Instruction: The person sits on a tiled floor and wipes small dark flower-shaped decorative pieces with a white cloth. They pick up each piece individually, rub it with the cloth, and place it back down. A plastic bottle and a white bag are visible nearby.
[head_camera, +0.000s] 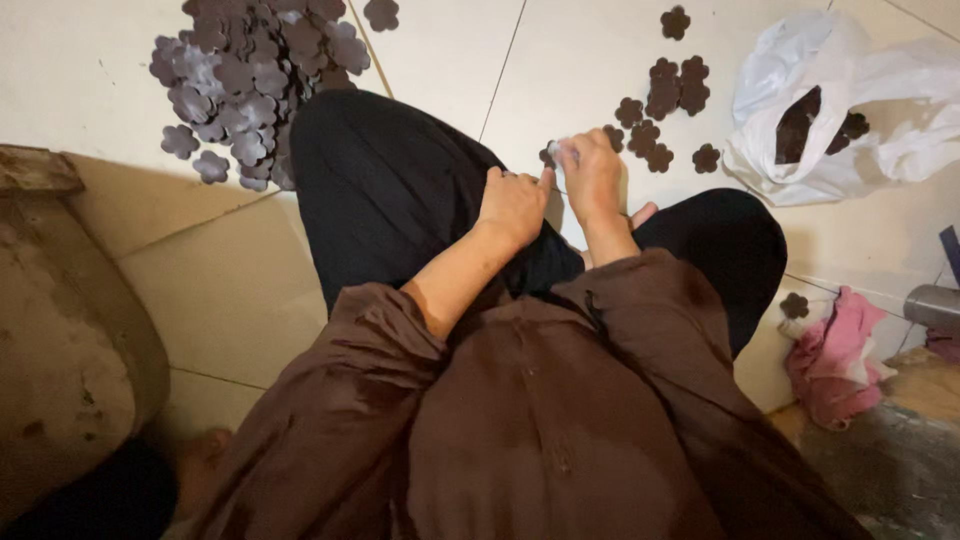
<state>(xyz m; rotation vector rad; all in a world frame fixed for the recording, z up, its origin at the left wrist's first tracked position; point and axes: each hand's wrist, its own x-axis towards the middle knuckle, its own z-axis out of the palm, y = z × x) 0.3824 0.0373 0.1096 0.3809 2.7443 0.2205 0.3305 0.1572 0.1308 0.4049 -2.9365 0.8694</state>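
1. Pale floor tiles (600, 60) lie under you as you sit with your black-trousered legs (400, 190) folded.
2. Your right hand (592, 175) is closed around a small dark flower-shaped piece (549, 155) with something whitish at the fingertips, low over the tile just ahead of your knees.
3. Your left hand (513, 205) rests on your leg, fingers curled loosely, its thumb touching the right hand; whether it grips anything, you cannot tell.
4. Loose flower pieces (665, 95) lie just beyond.
5. A white plastic bag (850, 90) sits at far right, and a big heap of greyish flower pieces (245, 80) at upper left.
6. A pink cloth (835, 360) lies by your right knee.
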